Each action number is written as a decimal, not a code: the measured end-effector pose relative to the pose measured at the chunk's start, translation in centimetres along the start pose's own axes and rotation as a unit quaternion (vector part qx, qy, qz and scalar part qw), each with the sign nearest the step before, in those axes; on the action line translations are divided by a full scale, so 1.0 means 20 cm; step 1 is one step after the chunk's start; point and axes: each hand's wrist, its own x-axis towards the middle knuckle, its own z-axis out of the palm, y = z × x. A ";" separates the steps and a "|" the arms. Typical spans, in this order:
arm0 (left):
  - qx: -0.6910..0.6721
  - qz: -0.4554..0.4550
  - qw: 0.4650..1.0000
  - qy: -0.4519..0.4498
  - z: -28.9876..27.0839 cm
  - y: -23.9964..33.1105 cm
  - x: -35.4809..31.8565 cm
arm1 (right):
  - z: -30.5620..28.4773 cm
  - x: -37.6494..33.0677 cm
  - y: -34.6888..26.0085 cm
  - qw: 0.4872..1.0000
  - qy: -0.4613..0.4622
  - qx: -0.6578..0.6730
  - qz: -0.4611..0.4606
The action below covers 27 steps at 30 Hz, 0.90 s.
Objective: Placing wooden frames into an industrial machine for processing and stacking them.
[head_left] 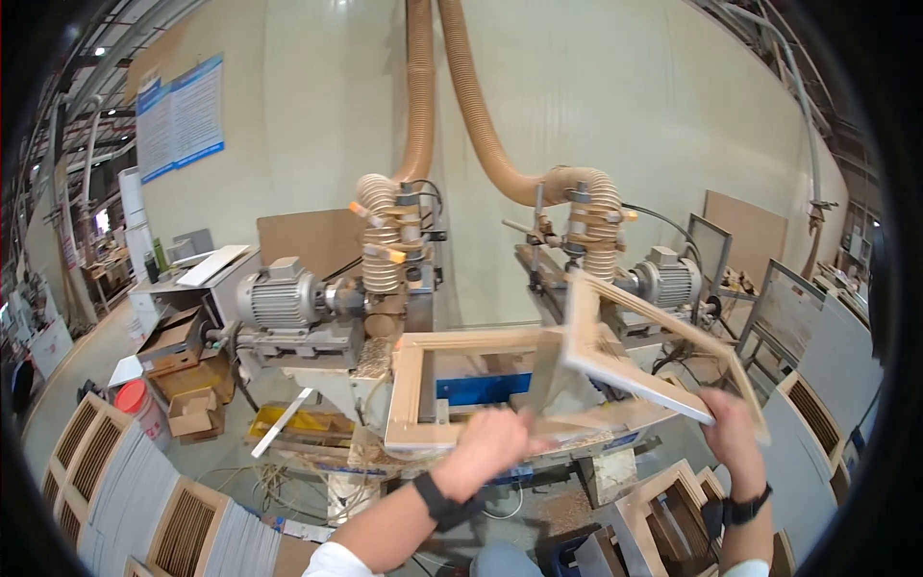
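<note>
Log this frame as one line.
left hand: on flat wooden frame | right hand: holds tilted wooden frame | machine: behind

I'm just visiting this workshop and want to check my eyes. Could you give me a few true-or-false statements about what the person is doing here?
1. The right hand holds a wooden frame tilted up in the air. True.
2. The left hand rests at the near edge of a second frame lying flat on the machine. True.
3. The hoses above the machine are blue. False: they are tan.
4. The wrists are bare. False: each wears a dark band.
</note>
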 end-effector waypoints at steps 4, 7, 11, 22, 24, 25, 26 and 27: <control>-0.036 -0.021 0.999 -0.031 -0.07 0.17 -0.59 | 0.31 0.45 -0.32 0.978 -0.038 0.022 -0.203; -0.103 -0.100 0.990 0.014 0.09 0.17 -1.07 | 0.61 0.60 -0.46 0.968 -0.070 0.034 -0.238; -0.038 -0.217 0.975 -0.041 0.19 -0.04 -1.70 | 1.01 0.67 -0.53 0.970 -0.117 -0.005 -0.214; -0.032 -0.543 0.838 -0.053 0.31 -0.18 -2.69 | 1.52 0.88 -0.45 0.982 -0.125 0.052 -0.132; -0.046 -0.588 0.807 -0.020 0.26 -0.28 -2.63 | 1.56 0.89 -0.36 0.949 -0.145 0.255 0.116; -0.064 -0.595 0.801 -0.009 0.28 -0.36 -2.67 | 1.58 0.90 -0.31 0.961 -0.117 0.250 0.033; 0.002 -0.590 0.807 -0.020 0.30 -0.42 -2.70 | 1.56 0.90 -0.23 0.991 -0.093 0.022 -0.092; -0.004 -0.578 0.815 0.047 0.29 -0.51 -2.69 | 1.54 0.90 -0.20 0.984 -0.080 0.008 -0.160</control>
